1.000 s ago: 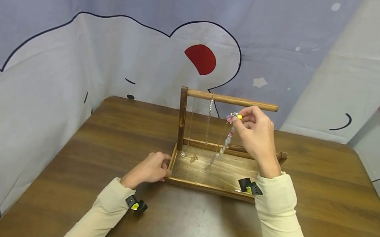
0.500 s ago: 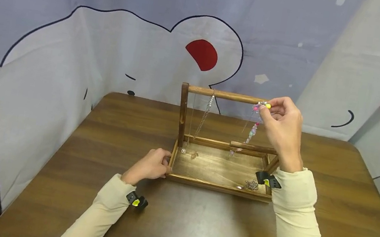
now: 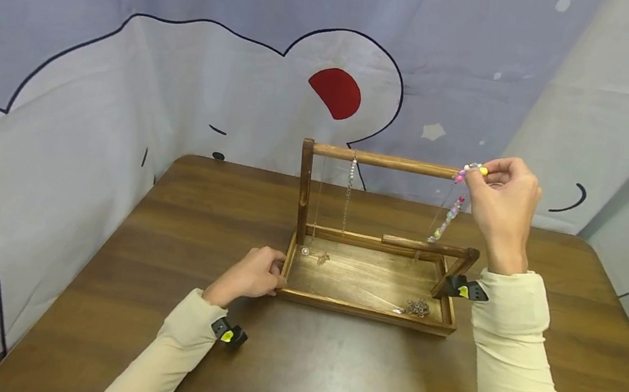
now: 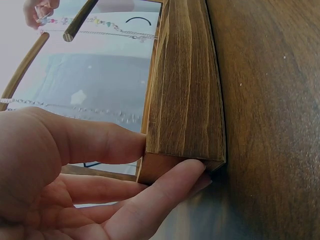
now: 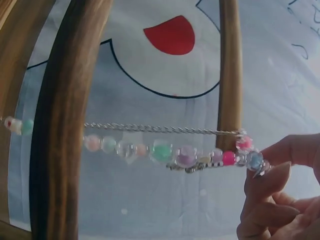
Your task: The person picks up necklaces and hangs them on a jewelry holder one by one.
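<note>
My right hand (image 3: 505, 201) pinches a pastel beaded necklace (image 3: 450, 218) by its upper end, at the free right end of the stand's upper bar (image 3: 393, 162). In the right wrist view the beads and a silver chain (image 5: 160, 129) stretch from the fingertips past the lower bar (image 5: 70, 120). Whether the necklace loops round the upper bar, I cannot tell. With thumb and fingers, my left hand (image 3: 253, 273) grips the front left corner of the wooden jewelry stand (image 3: 358, 310); the left wrist view shows its tray edge (image 4: 185, 90) close up.
A necklace with pale beads (image 3: 351, 174) and a thin chain with a pendant (image 3: 305, 251) hang from the upper bar. A gold-coloured charm (image 3: 322, 259) shows over the tray floor. A silver chain (image 3: 417, 307) lies heaped at the tray's front right. A patterned curtain (image 3: 245, 91) rises behind the table (image 3: 197, 205).
My right hand has moved right and slightly up with the beaded necklace, from mid-bar to the bar's free end. The pale-beaded necklace swung, then hung straight again. My left hand stayed put.
</note>
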Motion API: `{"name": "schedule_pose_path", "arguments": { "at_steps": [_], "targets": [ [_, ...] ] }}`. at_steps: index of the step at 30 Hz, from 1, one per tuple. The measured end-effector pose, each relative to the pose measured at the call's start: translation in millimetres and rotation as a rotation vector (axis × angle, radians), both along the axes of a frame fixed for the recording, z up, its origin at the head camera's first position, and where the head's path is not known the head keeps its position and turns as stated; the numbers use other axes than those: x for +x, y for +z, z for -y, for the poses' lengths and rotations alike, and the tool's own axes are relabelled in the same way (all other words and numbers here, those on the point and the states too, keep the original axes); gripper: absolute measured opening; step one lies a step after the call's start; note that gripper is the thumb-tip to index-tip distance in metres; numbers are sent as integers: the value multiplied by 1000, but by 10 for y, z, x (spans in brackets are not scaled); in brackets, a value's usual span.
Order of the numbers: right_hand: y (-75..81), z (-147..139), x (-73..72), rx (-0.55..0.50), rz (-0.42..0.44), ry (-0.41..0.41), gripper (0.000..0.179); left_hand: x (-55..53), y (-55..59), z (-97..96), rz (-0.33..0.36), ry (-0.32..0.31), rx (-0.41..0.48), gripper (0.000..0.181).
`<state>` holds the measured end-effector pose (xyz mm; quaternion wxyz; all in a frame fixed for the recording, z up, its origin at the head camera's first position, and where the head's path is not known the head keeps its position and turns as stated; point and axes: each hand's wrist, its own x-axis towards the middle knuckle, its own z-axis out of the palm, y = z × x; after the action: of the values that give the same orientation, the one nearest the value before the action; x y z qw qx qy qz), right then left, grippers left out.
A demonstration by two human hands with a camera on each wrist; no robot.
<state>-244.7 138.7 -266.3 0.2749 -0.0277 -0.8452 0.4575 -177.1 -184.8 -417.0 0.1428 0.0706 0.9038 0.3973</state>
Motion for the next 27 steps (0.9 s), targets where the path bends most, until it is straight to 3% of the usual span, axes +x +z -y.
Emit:
{"name": "schedule_pose_path", "arguments": {
  "at_steps": [7,11,18,27],
  "targets": [
    [9,-52,-59,-7,41,-106,8,13,8,3,3,3,19,54],
    [36,-30,-75,17,43,-123,12,8,-3,4,12,10,13,53],
    [38,115,-121,140,2,-46,18,2,0,1,3,9,8,53],
    [-41,411,-92,181,-77,45,19,10,-13,15,-1,6,-5,52]
  ]
}}
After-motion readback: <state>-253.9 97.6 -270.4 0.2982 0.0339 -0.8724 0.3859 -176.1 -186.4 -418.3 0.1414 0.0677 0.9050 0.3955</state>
